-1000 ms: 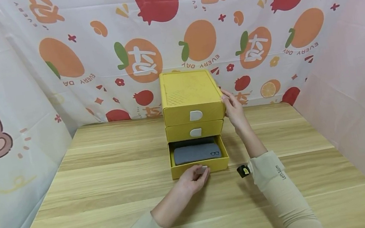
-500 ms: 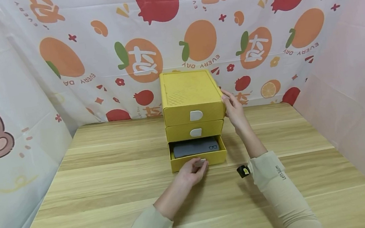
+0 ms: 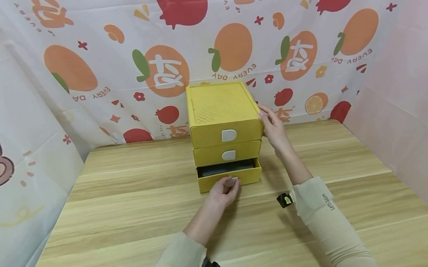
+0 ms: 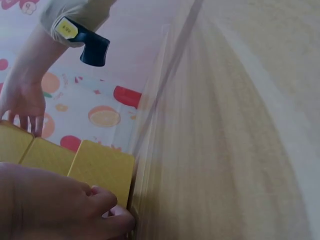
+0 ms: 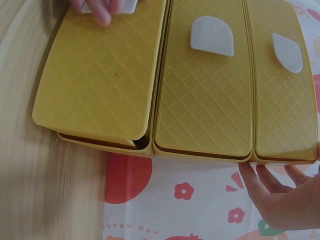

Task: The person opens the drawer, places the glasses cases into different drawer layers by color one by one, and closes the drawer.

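Note:
A yellow three-drawer storage box (image 3: pixel 222 103) stands at the back of the table. Its bottom drawer (image 3: pixel 250 176) juts partway out, while the two above sit flush. Inside that drawer a dark grey glasses case (image 3: pixel 226 168) shows only as a strip. My left hand (image 3: pixel 225 193) pinches the white tab handle (image 5: pixel 120 5) of the bottom drawer between thumb and fingers. My right hand (image 3: pixel 274 129) rests against the box's upper right side, its fingers (image 5: pixel 257 187) extended along the edge in the right wrist view.
The wooden table (image 3: pixel 138 233) reaches forward and to both sides. Behind the box hangs a fruit-print cloth (image 3: pixel 203 53), with pale cloths at left and right. Each sleeve carries a black wrist camera (image 3: pixel 284 200).
My left hand has pushed the bottom drawer inward, away from me, and the glasses case has slid mostly out of sight under the drawer above. My right hand has stayed in place.

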### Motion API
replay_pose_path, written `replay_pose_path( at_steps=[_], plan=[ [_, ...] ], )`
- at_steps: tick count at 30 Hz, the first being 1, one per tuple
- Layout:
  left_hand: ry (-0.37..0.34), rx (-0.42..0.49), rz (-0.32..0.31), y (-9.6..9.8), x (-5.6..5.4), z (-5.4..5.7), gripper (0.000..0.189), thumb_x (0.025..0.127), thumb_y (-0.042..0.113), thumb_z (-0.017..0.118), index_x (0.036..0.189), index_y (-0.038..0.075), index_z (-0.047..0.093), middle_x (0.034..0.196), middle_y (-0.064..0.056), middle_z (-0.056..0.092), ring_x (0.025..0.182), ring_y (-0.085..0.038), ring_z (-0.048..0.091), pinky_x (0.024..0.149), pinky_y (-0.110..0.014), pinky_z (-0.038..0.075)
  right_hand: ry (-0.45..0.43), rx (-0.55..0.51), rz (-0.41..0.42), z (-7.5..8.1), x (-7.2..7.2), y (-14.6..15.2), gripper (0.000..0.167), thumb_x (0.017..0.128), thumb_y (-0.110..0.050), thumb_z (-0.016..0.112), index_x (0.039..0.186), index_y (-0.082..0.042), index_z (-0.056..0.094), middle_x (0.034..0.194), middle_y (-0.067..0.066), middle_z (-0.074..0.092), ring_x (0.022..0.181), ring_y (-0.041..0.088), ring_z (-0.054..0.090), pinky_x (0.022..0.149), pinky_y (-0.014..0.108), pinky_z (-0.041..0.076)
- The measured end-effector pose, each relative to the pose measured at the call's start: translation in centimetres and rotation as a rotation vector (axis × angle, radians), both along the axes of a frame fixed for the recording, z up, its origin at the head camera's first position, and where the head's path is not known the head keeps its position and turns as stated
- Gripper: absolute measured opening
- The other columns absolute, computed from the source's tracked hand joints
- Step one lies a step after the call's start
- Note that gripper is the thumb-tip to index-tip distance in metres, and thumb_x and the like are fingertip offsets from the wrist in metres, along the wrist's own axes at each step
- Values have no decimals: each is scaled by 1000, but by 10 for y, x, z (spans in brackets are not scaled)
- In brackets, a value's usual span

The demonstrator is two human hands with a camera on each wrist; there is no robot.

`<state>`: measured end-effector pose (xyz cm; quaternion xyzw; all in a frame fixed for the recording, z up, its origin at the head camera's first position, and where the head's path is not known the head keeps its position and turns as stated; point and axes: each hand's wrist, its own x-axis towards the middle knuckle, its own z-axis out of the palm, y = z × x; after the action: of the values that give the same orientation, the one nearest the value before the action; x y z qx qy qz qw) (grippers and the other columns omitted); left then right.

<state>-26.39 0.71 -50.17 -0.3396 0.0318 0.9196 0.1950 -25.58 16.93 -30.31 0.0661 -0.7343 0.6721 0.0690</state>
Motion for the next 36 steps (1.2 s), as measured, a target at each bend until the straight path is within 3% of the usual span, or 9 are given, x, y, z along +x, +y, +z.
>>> replay_pose_path(
  at_steps=[3, 5, 7, 9, 12, 15, 19, 23, 36],
  plan=[
    [13, 53, -21, -1, -40, -58, 57, 63, -16, 73, 115, -5, 51, 115, -28, 45, 97, -42, 52, 76, -37, 51, 2, 1, -3, 0, 0, 0, 46, 100, -26, 39, 142, -10, 34, 132, 15, 43, 103, 25, 50, 88, 44, 42],
    [9, 21, 2, 2, -40, -51, 51, 76, -10, 67, 122, -3, 48, 122, -26, 42, 107, -40, 48, 78, -36, 50, 0, 4, -7, 0, 0, -1, 46, 100, -26, 39, 142, -10, 34, 132, 15, 44, 103, 25, 50, 88, 43, 43],
    [7, -17, 24, 1, -3, 14, 44, 84, -8, 59, 125, -4, 44, 127, -24, 39, 114, -36, 44, 79, -32, 49, 0, 6, -10, 0, 0, -1, 46, 100, -26, 39, 142, -10, 34, 131, 16, 44, 102, 24, 50, 87, 42, 43],
    [11, -57, 39, 1, 21, 56, 45, 89, -5, 52, 132, -2, 38, 134, -20, 35, 121, -32, 39, 83, -28, 47, 0, 9, -11, 0, 0, -1, 46, 100, -26, 39, 143, -10, 34, 130, 16, 44, 102, 24, 51, 87, 41, 43],
    [30, -64, 52, 0, 30, 76, 48, 91, -4, 48, 137, -2, 32, 140, -19, 29, 126, -30, 32, 88, -27, 43, -1, 7, -8, 0, 0, -1, 46, 100, -26, 39, 142, -10, 34, 131, 16, 44, 102, 24, 50, 87, 42, 43],
    [44, -51, 54, 1, 8, 48, 52, 90, -5, 50, 138, -1, 32, 141, -20, 28, 126, -32, 32, 88, -28, 43, -3, 10, -9, 0, 0, -1, 45, 100, -26, 39, 142, -11, 35, 132, 15, 44, 103, 25, 50, 87, 42, 43],
    [67, -9, 27, 1, -42, -24, 53, 82, -7, 63, 130, -2, 42, 131, -24, 38, 117, -38, 42, 81, -33, 49, -2, 15, -14, 0, 0, -1, 46, 100, -27, 39, 142, -11, 35, 132, 15, 44, 103, 25, 50, 87, 42, 43],
    [95, 13, 7, 1, -75, -69, 51, 76, -8, 69, 123, -5, 47, 122, -27, 44, 108, -40, 48, 79, -36, 50, 2, 12, -14, 0, 0, -1, 46, 100, -26, 39, 142, -10, 35, 132, 16, 44, 104, 26, 50, 88, 43, 43],
    [75, 37, 21, -1, -97, -84, 51, 72, -13, 70, 118, -5, 50, 118, -25, 45, 103, -42, 50, 82, -38, 48, -8, 4, -18, 1, 1, -1, 44, 99, -26, 39, 142, -13, 37, 128, 16, 46, 97, 22, 51, 84, 39, 44]
  ],
)
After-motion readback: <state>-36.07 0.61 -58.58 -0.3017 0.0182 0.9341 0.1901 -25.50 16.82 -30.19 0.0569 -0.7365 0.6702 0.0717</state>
